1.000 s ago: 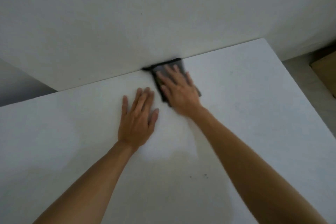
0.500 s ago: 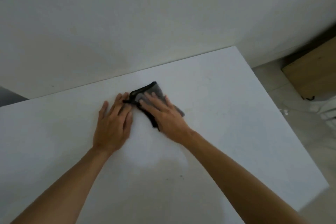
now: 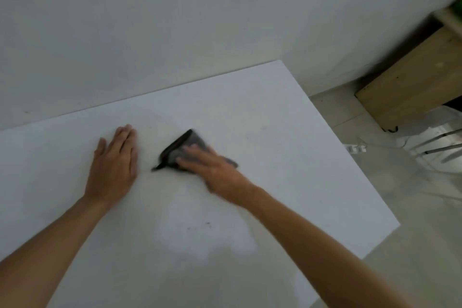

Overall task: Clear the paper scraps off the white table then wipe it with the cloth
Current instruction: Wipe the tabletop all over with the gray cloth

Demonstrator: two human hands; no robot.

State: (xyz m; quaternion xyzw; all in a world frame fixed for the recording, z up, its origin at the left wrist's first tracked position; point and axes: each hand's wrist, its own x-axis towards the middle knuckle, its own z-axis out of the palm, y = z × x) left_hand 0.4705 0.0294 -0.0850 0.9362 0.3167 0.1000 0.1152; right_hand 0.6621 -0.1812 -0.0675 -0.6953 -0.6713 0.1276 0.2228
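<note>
On the white table [image 3: 287, 132], my right hand [image 3: 212, 170] presses flat, fingers straight, on the dark grey cloth [image 3: 185, 147], mid-table and well clear of the far edge at the wall [image 3: 175, 20] and the right edge. My left hand [image 3: 113, 165] rests beside it, palm down, fingers straight, apart from the cloth. Dark specks [image 3: 207, 225] lie nearer me. Beyond the right edge stand a wooden cabinet [image 3: 412, 77] and tiled floor [image 3: 412, 207].
</note>
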